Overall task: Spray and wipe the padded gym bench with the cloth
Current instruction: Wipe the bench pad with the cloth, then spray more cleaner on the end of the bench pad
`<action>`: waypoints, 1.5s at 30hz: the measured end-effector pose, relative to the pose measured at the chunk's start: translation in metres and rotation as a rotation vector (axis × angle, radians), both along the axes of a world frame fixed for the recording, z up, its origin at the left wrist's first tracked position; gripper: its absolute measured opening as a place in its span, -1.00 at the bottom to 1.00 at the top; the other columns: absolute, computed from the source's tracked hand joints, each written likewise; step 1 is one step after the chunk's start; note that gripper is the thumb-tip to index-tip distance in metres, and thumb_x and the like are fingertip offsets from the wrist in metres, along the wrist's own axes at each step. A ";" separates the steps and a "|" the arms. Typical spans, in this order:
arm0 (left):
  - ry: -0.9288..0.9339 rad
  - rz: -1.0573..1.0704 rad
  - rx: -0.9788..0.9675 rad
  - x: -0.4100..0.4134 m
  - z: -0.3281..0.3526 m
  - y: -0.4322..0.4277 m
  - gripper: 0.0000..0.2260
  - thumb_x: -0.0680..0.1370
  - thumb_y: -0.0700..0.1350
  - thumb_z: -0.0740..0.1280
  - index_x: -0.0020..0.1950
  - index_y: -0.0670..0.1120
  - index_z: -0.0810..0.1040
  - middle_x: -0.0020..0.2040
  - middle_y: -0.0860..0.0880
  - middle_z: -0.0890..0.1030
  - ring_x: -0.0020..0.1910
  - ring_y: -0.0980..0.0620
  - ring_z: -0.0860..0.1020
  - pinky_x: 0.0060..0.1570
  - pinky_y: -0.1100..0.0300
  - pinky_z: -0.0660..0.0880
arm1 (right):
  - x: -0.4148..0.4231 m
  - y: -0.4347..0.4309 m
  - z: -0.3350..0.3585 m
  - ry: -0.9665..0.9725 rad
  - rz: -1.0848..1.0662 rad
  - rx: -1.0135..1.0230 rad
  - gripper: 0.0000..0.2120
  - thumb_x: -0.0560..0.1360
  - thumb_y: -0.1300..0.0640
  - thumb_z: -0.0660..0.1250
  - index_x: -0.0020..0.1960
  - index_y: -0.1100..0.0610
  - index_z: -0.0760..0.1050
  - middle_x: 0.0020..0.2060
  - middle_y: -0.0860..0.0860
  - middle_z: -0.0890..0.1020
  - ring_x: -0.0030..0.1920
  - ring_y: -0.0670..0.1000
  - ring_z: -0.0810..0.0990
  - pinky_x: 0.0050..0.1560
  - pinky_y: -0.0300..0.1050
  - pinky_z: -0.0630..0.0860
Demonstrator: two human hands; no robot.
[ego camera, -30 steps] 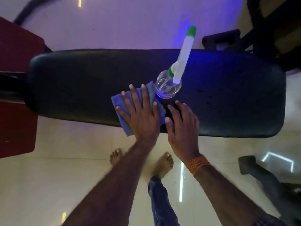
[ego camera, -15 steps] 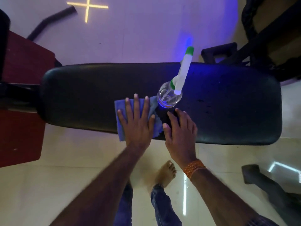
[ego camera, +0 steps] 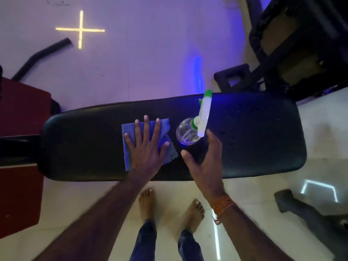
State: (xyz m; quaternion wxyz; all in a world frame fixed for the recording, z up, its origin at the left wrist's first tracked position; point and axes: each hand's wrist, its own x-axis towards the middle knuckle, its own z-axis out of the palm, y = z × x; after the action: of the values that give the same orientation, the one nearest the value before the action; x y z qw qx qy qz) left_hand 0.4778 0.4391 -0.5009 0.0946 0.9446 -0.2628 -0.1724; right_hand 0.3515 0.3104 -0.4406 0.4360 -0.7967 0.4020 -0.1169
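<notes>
Black padded bench (ego camera: 254,140) runs across the view. Blue cloth (ego camera: 164,127) lies on the bench pad, left of centre, with its zigzag edge toward the bottle. Left hand (ego camera: 146,147) is flat on the cloth, fingers straight and spread, pressing down. Clear spray bottle (ego camera: 188,133) with a white-green trigger head stands upright on the bench, just right of the cloth. Right hand (ego camera: 207,162) is open and spread, gripping nothing, just beside the bottle; contact unclear. Orange thread band (ego camera: 222,203) is on the right wrist. Bare feet (ego camera: 146,202) are on the tiled floor.
</notes>
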 end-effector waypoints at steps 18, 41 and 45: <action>0.084 -0.409 0.061 0.024 0.031 -0.057 -0.24 0.59 0.15 0.30 0.69 0.07 -0.01 0.71 -0.03 -0.10 0.68 -0.06 -0.07 0.58 -0.22 -0.10 | 0.055 -0.054 0.049 -0.436 -0.470 0.442 -0.60 0.57 0.32 0.40 0.36 0.07 0.54 0.06 -0.12 0.67 -0.21 -0.07 0.54 -0.24 -0.22 0.54; 0.130 -0.500 0.188 -0.087 0.022 -0.311 0.13 0.32 0.42 0.47 0.67 0.12 -0.11 0.68 -0.05 -0.22 0.66 -0.18 -0.21 0.44 -0.55 0.04 | -0.096 -0.258 0.036 0.055 -0.687 0.615 -0.72 0.54 -0.01 0.45 -0.06 0.23 0.59 -0.34 0.03 0.60 -0.57 -0.07 0.45 -0.53 -0.24 0.40; 0.117 -0.499 0.188 -0.088 0.022 -0.311 0.12 0.32 0.41 0.48 0.67 0.12 -0.09 0.68 -0.06 -0.20 0.65 -0.19 -0.20 0.43 -0.55 0.05 | -0.109 -0.256 0.035 0.061 -0.713 0.651 -0.73 0.54 0.02 0.45 -0.12 0.23 0.56 -0.37 0.03 0.56 -0.56 -0.07 0.42 -0.53 -0.23 0.39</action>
State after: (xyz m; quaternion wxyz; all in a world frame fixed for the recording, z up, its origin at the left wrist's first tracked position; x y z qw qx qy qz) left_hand 0.3900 0.1282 -0.4788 -0.0237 0.8437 -0.4643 -0.2684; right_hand 0.2421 0.0547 -0.4060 0.5833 -0.4347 0.6783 -0.1036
